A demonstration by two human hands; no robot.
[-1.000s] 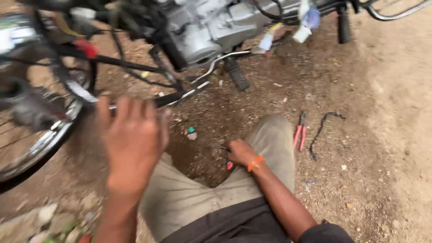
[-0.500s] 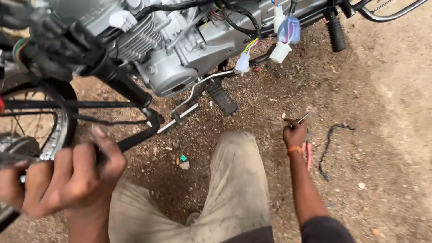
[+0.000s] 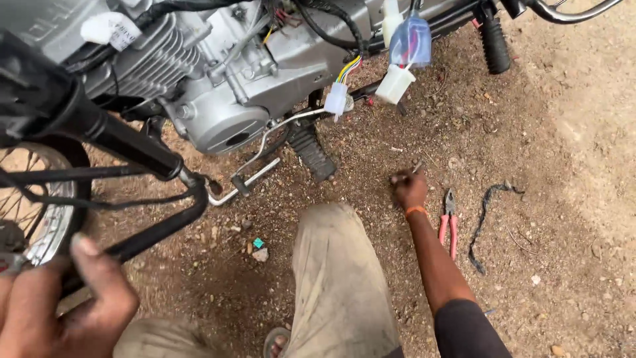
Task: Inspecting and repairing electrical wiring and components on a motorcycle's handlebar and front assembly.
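A motorcycle stands in front of me with its silver engine above brown dirt. My left hand is at the bottom left, fingers curled round the lower end of a black frame bar beside the spoked wheel. My right hand, an orange band on the wrist, rests on the ground past my knee. Its fingers are closed on a small thin metal piece whose tip sticks out. Red-handled pliers lie just to its right.
A black curved strip lies on the dirt right of the pliers. White wire connectors and a blue-tinted part hang from the motorcycle. The black footpeg, a chrome lever and a small green scrap are near my knee.
The view has shifted left and closer. My left hand sank to the bottom left corner along the black bar. My right hand moved from beside the pliers a little left, still closed.
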